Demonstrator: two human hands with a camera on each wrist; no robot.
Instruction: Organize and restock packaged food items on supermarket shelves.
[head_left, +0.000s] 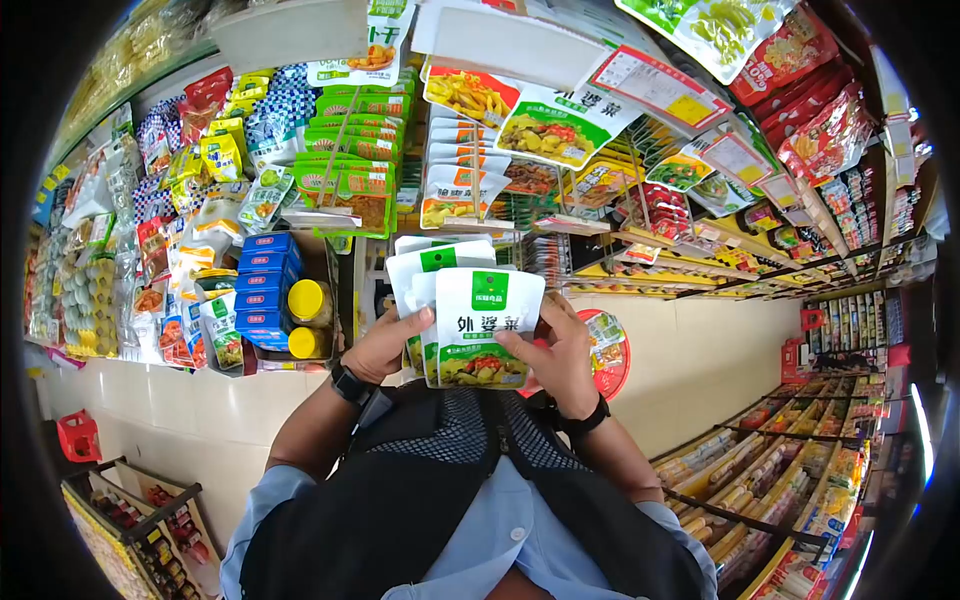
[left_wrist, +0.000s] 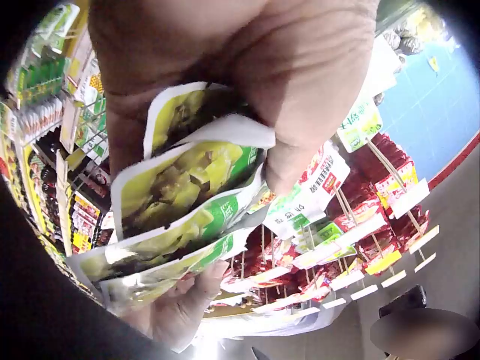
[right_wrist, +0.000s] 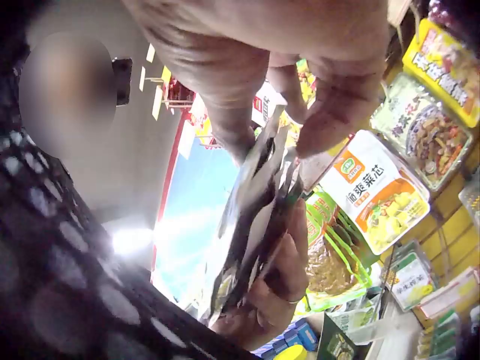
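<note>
Several white and green food pouches (head_left: 490, 325) are held in a fanned stack in front of the chest, the front one facing the head camera. At the stack's left side the left hand (head_left: 388, 345) grips the pouches, thumb on the front. The right hand (head_left: 562, 358) pinches the right edge, its thumb across the front pouch. In the left wrist view the pouches (left_wrist: 184, 187) fan apart below the left hand (left_wrist: 247, 67). The right wrist view shows the stack (right_wrist: 255, 217) edge-on, between the right hand (right_wrist: 300, 82) above and the left hand's fingers (right_wrist: 274, 289) below.
Hanging pouches (head_left: 350, 170) and shelves of packets stand ahead. Blue boxes (head_left: 265, 290) and yellow-lidded jars (head_left: 308, 300) sit in a carton at the left. A red basket (head_left: 612, 362) is on the floor behind the right hand; lower shelves (head_left: 770, 470) line the right side.
</note>
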